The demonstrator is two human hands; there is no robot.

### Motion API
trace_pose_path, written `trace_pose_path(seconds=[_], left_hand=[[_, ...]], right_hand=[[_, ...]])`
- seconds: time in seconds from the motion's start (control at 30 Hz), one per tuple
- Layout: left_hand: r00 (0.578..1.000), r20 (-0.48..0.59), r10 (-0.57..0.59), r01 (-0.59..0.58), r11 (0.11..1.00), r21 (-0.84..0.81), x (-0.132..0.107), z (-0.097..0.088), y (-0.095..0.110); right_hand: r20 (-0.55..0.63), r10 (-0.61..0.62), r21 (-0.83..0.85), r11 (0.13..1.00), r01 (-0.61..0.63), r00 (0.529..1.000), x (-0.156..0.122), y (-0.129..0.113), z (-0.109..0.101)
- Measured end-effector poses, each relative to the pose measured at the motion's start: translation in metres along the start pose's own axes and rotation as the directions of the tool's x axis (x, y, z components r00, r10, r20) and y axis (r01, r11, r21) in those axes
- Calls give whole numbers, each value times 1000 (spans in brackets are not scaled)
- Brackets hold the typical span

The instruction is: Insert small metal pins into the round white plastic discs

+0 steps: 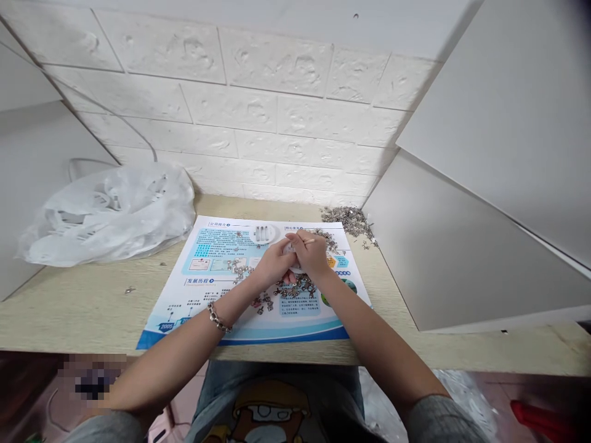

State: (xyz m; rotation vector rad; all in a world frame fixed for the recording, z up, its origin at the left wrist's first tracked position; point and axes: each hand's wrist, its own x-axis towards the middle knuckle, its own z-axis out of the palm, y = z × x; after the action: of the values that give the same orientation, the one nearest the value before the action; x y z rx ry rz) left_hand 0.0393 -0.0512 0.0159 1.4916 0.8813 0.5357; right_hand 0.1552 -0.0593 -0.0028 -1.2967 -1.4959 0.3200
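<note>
– So, anything in the left hand (276,263)?

– Yes: a white part (296,269), gripped firmly, mostly hidden by the fingers. Held just above the poster (295,334), nearer its far edge than its near one.

– And with the right hand (313,253)?

– Closed too, fist-like, over the same part and close against the left. Something thin and pale poking out of the fist, too small to name.

– Beyond the hands?

– Toward the poster's far edge, a white disc (262,234), lying flat with slots showing.

– Metal bits (299,286) where?

– Strewn over the poster, beneath and around the hands, with a looser scatter to their left. Also a heap (349,221) at the worktop's (83,314) back right, beside the grey panel (438,252), and a stray bit (130,290) left of the poster.

– And along the worktop's left end?

– Near the poster's far left corner, a see-through bag (115,215) of white pieces, close to the brick-patterned wall (258,117).
</note>
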Motion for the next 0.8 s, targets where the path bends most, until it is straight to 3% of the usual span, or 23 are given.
trace_pose_path(seconds=[0.1,0.23,0.37,0.43,0.53,0.63,0.8], left_hand=[[1000,17,-16,17,998,-55,0,-4,4],[992,43,-119,125,970,-211,3,-7,5],[988,44,-151,158,943,-293,4,-9,3],[989,49,-141,150,938,-311,3,-11,3],[985,81,-150,169,923,-345,3,-13,6],[983,95,-159,183,909,-375,4,-14,7],[986,103,-134,163,915,-370,5,-11,4]], right_hand=[[-41,114,123,987,-108,993,2,-3,-1],[-160,332,351,899,-261,930,6,-8,-7],[-278,284,322,928,-190,918,9,-12,-17],[-217,270,226,949,-221,938,11,-10,-22],[-33,305,67,951,-302,952,13,-5,-26],[61,333,49,941,-336,941,13,2,-26],[-148,307,137,948,-288,940,11,6,-28]])
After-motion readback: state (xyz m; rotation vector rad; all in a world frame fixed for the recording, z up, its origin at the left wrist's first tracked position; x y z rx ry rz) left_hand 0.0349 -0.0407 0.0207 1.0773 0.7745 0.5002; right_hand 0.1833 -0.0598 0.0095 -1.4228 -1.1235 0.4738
